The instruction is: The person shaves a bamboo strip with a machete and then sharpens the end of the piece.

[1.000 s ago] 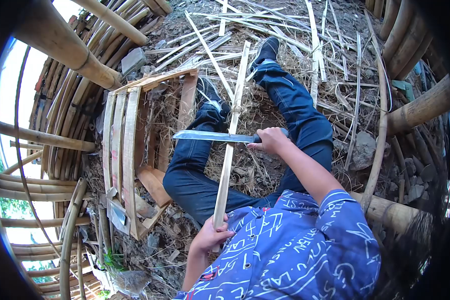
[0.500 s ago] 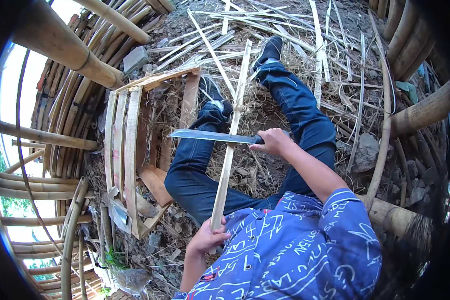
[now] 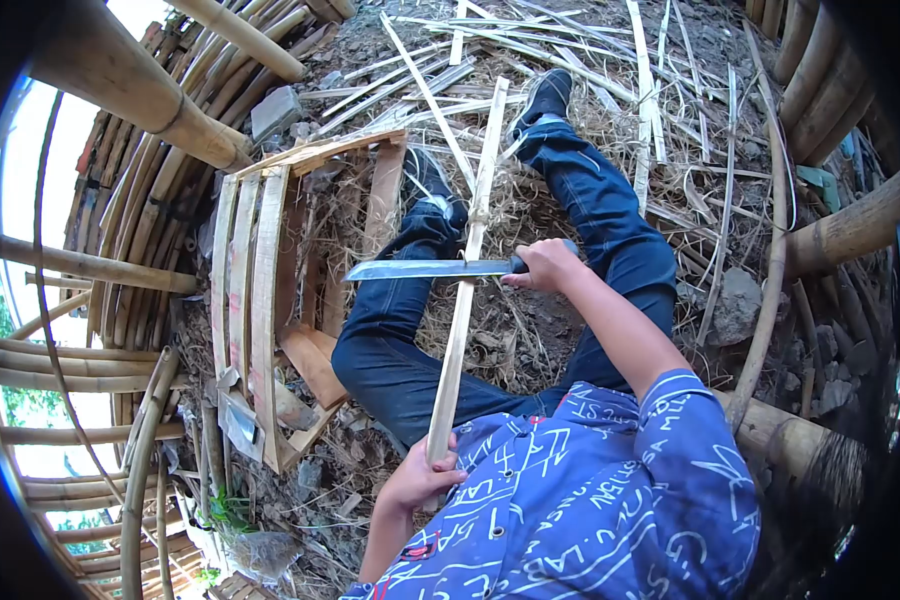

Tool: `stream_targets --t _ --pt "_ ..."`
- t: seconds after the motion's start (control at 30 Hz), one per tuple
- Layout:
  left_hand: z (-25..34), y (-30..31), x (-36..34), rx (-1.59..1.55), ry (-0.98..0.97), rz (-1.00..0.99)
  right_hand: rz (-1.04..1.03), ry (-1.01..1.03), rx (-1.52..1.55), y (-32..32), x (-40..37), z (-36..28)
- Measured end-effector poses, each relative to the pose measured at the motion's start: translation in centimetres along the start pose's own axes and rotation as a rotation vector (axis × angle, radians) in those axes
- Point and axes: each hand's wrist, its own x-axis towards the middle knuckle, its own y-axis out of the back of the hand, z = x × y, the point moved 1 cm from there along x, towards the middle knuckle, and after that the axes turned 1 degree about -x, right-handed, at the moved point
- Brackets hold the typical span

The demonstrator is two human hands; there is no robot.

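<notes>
My left hand (image 3: 423, 478) is closed around the lower end of a long split bamboo strip (image 3: 457, 350), close to my shirt. From there the strip runs up between my legs, and its far end lies near my shoes. My right hand (image 3: 548, 266) grips the dark handle of a machete (image 3: 430, 269). Its long blade lies crosswise over the strip at about mid-length, touching or just above it, with the tip pointing left over my left leg.
A wooden slat crate (image 3: 265, 310) stands left of my legs. Many thin bamboo strips (image 3: 530, 45) and shavings litter the ground ahead. Bamboo poles (image 3: 140, 100) line the left side, and another pole (image 3: 840, 235) juts in from the right near stones (image 3: 735, 303).
The machete and my right hand have shifted slightly toward the far end of the strip. My left hand stays on the lower end, and the whole view has moved a little.
</notes>
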Motion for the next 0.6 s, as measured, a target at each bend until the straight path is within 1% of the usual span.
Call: stream_targets --t 0.1,0.17,0.23,0.3,0.37,0.6 --pt "0.2 -0.1 -0.3 0.009 -0.022 0.012 0.052 0.007 0.008 -0.7 0.4 0.5" --pt "0.5 -0.1 -0.6 -0.008 0.007 0.009 0.051 -0.006 0.031 -0.7 0.7 0.3" --pt "0.0 0.3 -0.5 -0.021 -0.003 0.014 -0.008 -0.08 0.053 0.1 0.5 0.0" --pt "0.0 0.4 -0.2 -0.035 -0.008 0.003 -0.046 -0.105 0.015 0.2 0.5 -0.1" --pt "0.2 0.1 -0.4 -0.042 -0.009 0.001 -0.008 -0.079 0.004 -0.5 0.8 0.4" --pt "-0.2 1.1 -1.3 -0.054 -0.007 -0.008 0.013 -0.041 -0.01 -0.7 2.0 1.4"
